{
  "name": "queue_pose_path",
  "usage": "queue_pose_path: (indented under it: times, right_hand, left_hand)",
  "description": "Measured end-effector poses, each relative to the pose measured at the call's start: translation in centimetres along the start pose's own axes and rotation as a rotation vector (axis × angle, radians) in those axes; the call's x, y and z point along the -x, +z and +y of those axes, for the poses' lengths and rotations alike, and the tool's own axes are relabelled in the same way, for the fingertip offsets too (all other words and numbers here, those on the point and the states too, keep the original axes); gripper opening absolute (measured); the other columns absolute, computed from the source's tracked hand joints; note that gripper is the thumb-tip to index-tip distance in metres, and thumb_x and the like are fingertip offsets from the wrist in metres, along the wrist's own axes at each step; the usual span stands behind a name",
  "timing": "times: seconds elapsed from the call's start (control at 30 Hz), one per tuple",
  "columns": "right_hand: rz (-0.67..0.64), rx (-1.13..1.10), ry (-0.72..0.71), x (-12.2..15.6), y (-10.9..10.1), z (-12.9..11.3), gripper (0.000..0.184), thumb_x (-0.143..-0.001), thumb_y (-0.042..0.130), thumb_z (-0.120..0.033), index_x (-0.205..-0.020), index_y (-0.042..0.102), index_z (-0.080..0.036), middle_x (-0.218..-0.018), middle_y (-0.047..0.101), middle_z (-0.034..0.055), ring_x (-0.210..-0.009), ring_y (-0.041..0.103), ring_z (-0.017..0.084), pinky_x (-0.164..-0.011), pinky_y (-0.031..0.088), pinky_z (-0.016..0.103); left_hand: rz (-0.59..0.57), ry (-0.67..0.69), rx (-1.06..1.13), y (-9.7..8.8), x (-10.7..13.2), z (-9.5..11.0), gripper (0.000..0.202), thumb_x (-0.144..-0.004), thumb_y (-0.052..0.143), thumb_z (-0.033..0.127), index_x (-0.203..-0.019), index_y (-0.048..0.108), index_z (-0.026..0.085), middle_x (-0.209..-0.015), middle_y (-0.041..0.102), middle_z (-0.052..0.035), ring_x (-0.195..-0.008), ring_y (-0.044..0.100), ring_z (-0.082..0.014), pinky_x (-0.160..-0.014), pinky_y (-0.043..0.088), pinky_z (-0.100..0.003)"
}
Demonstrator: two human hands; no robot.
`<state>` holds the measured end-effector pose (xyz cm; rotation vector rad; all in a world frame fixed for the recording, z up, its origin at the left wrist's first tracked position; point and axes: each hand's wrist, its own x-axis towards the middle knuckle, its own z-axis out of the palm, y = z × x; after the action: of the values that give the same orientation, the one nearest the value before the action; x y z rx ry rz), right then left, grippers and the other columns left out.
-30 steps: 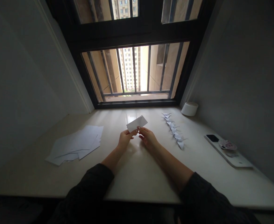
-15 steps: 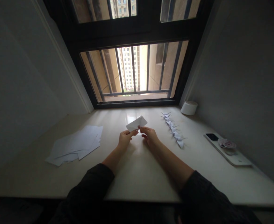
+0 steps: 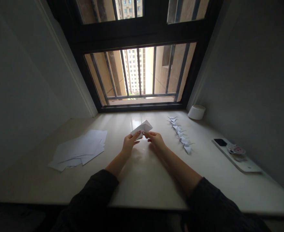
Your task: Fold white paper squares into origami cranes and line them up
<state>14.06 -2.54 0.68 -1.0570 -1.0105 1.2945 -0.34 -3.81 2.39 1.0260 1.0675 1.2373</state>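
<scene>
A small folded white paper (image 3: pixel 143 127) is held just above the sill, tilted with its right end higher. My left hand (image 3: pixel 129 142) grips its lower left edge, thumb on top and fingers beneath. Close beside it, my right hand (image 3: pixel 156 139) pinches the paper's lower right edge between thumb and fingertips. The underside of the paper is hidden. To the right of my hands, a row of folded paper cranes (image 3: pixel 180 132) runs toward the window. A fanned stack of white paper sheets (image 3: pixel 80 148) lies to the left.
The pale windowsill (image 3: pixel 147 183) carries everything. At the right lies a white phone (image 3: pixel 247 163) with a round decorated grip (image 3: pixel 236 149) on its back. A white round container (image 3: pixel 196 112) stands in the far right corner. A dark-framed window (image 3: pixel 139 108) closes off the back.
My left thumb has moved up onto the face of the paper, and the paper's near edge now looks bent upward. My right hand has barely shifted.
</scene>
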Motion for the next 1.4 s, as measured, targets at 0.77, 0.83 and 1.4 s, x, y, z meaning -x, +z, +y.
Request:
queue_pose_path:
  times: [0.77, 0.83, 1.4]
  right_hand:
    - [0.019, -0.019, 0.110, -0.6, -2.0, -2.0, 0.036, -0.049, 0.078, -0.047, -0.069, 0.071, -0.018, -0.063, 0.057, 0.0013, -0.061, 0.048, 0.012, -0.055, 0.032, 0.026]
    - [0.000, 0.073, 0.038, -0.7, -2.2, -2.1, 0.037, -0.051, 0.076, -0.050, -0.068, 0.071, -0.017, -0.060, 0.057, 0.0014, -0.056, 0.045, 0.011, -0.053, 0.030, 0.026]
    - [0.031, 0.146, -0.114, -0.6, -0.8, -0.3, 0.038, -0.059, 0.069, -0.052, -0.071, 0.072, -0.016, -0.060, 0.061, 0.0024, -0.054, 0.047, 0.012, -0.052, 0.035, 0.026]
  left_hand:
    - [0.075, 0.173, -0.238, -0.8, -0.2, 0.1, 0.037, -0.061, 0.074, 0.045, -0.074, 0.073, 0.010, -0.060, 0.067, -0.0068, -0.052, 0.055, -0.0133, -0.051, 0.038, -0.024]
    - [0.089, 0.168, -0.242, -1.0, -0.4, 0.0, 0.038, -0.060, 0.074, 0.045, -0.076, 0.073, 0.010, -0.062, 0.068, -0.0069, -0.054, 0.056, -0.0142, -0.052, 0.039, -0.025]
    - [0.136, 0.157, -0.179, -2.2, -1.7, -0.4, 0.040, -0.058, 0.076, 0.046, -0.082, 0.073, 0.014, -0.079, 0.071, -0.0066, -0.071, 0.060, -0.0163, -0.064, 0.044, -0.026]
